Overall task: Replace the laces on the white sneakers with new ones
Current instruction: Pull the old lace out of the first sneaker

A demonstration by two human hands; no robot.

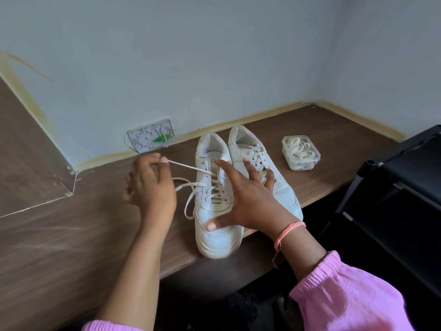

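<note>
Pink gathered sleeves (343, 297); seemingly braided orange wrist thread (287, 231).

Two white sneakers (238, 187) with off-white laces (191, 185) sit on a brown wood-grain desk (71, 235). At far right a clear plastic box (301, 152) holds cream laces. The wall (191, 56) is pale blue-grey with a yellowish edge. The sleeves (346, 302) are pink, the wrist thread (286, 232) salmon-orange. A black rack (405, 187) stands right.

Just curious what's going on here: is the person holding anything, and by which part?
The left hand pinches the lace of the nearer sneaker near its free end. The right hand holds nothing; it rests spread on the sneakers.
</note>
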